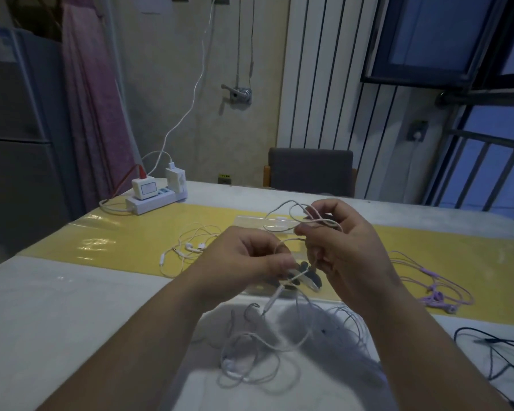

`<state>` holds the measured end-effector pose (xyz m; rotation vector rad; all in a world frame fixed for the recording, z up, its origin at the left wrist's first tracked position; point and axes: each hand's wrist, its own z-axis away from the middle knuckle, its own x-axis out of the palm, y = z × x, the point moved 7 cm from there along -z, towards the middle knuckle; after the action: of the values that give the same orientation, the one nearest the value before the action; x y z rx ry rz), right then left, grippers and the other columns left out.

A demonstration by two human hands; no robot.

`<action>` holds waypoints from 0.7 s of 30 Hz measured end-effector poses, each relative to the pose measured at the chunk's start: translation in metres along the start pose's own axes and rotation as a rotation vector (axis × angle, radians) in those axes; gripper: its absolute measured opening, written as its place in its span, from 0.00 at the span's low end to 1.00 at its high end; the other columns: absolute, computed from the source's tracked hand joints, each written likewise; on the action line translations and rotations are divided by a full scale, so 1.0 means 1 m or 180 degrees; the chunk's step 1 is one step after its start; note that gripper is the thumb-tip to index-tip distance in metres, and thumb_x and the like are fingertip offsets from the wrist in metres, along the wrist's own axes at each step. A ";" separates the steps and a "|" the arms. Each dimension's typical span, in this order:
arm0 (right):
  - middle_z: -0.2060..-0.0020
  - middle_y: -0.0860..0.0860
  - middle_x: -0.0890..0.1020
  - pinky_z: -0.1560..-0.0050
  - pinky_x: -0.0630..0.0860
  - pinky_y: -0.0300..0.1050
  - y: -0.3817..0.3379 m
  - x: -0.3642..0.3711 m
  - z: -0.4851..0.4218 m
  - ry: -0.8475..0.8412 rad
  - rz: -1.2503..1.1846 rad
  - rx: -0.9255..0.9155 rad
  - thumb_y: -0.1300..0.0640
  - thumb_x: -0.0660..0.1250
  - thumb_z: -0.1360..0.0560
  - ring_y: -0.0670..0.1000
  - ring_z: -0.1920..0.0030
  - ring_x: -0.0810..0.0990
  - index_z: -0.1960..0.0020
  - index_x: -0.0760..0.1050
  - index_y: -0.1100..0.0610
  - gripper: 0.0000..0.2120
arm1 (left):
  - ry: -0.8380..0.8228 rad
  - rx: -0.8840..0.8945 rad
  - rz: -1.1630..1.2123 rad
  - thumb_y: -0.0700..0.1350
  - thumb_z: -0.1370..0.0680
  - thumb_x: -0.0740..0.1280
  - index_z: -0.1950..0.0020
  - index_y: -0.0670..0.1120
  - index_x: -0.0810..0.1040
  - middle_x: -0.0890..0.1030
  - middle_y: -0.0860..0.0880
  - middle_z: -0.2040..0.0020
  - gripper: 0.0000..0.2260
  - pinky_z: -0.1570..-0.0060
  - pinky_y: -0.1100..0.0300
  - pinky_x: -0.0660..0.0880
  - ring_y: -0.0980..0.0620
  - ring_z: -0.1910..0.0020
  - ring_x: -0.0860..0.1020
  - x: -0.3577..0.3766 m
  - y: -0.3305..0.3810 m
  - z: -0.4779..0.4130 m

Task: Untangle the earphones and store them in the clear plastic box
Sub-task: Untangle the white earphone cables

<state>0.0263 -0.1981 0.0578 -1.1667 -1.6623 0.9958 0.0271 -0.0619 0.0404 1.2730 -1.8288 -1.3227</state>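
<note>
**A:** White cable all over the place. Which pair is being handled?

**B:** The white earphones, held up over the desk. The left hand pinches the cable between thumb and forefinger. The right hand has its fingers curled, pinching a strand slightly higher.

**A:** And the rest of that cable?

**B:** A few loops stand above the right hand. The buds hang between the two hands, and a loose tangle with the plug droops below them. I cannot tell whether it touches the desk.

**A:** Where is the clear plastic box?

**B:** On the yellow mat, just behind the hands and mostly hidden by them.

**A:** Anything else lying about?

**B:** A second white pair lies on the mat left of the box. The purple earphones lie on the mat to the right, with the black earphones nearer, by the right edge. A power strip with chargers plugged in sits at the far left corner, and a grey chair stands behind the desk.
</note>
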 end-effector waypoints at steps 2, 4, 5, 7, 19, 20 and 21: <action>0.62 0.54 0.81 0.70 0.67 0.42 0.000 0.001 0.000 -0.0175 -0.0122 0.0006 0.68 0.71 0.36 0.49 0.68 0.73 0.43 0.71 0.54 0.25 | 0.0339 0.0201 0.0355 0.41 0.25 0.70 0.67 0.45 0.81 0.77 0.48 0.71 0.10 0.73 0.64 0.67 0.54 0.74 0.72 -0.014 0.002 -0.001; 0.61 0.53 0.81 0.68 0.71 0.40 -0.001 0.001 0.001 -0.0228 -0.0070 0.0013 0.70 0.70 0.37 0.48 0.66 0.76 0.38 0.69 0.52 0.31 | 0.0698 0.0480 0.0939 0.43 0.23 0.61 0.69 0.45 0.76 0.71 0.47 0.72 0.14 0.73 0.61 0.60 0.51 0.73 0.64 -0.036 0.006 -0.002; 0.64 0.53 0.80 0.69 0.70 0.40 -0.001 0.000 0.002 -0.0210 0.0029 0.0013 0.71 0.70 0.37 0.49 0.66 0.75 0.37 0.70 0.52 0.31 | 0.0854 0.0643 0.1192 0.43 0.23 0.59 0.69 0.44 0.73 0.70 0.46 0.71 0.15 0.72 0.59 0.60 0.49 0.72 0.63 -0.048 0.009 -0.002; 0.68 0.53 0.78 0.72 0.62 0.40 -0.002 -0.002 0.001 -0.0128 0.0214 -0.0011 0.72 0.69 0.31 0.50 0.70 0.68 0.40 0.74 0.56 0.22 | 0.1066 0.0836 0.1568 0.43 0.21 0.56 0.70 0.45 0.72 0.70 0.46 0.70 0.17 0.68 0.57 0.66 0.48 0.70 0.67 -0.063 0.014 -0.002; 0.59 0.48 0.81 0.66 0.73 0.48 -0.024 -0.043 0.007 0.1423 0.1347 -0.0693 0.64 0.70 0.29 0.46 0.67 0.76 0.44 0.70 0.46 0.20 | 0.3114 0.0638 -0.0058 0.50 0.18 0.61 0.63 0.50 0.76 0.63 0.54 0.77 0.15 0.74 0.61 0.58 0.53 0.77 0.60 -0.107 0.015 0.024; 0.58 0.46 0.81 0.62 0.76 0.51 -0.027 -0.049 0.008 0.1655 0.1676 -0.0759 0.62 0.71 0.29 0.46 0.64 0.78 0.45 0.71 0.45 0.18 | 0.3315 0.0647 -0.0239 0.53 0.19 0.61 0.63 0.52 0.77 0.66 0.55 0.76 0.15 0.71 0.57 0.61 0.51 0.74 0.63 -0.110 0.016 0.029; 0.57 0.45 0.81 0.58 0.77 0.51 -0.029 -0.053 0.009 0.1822 0.1871 -0.0846 0.60 0.71 0.28 0.45 0.61 0.79 0.47 0.72 0.45 0.16 | 0.3505 0.0651 -0.0413 0.55 0.20 0.60 0.63 0.53 0.77 0.68 0.55 0.74 0.15 0.68 0.55 0.63 0.50 0.71 0.66 -0.112 0.017 0.033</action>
<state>0.0203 -0.2577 0.0718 -1.9724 -1.0239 0.6789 0.0384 0.0546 0.0546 1.7448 -1.0865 -0.2877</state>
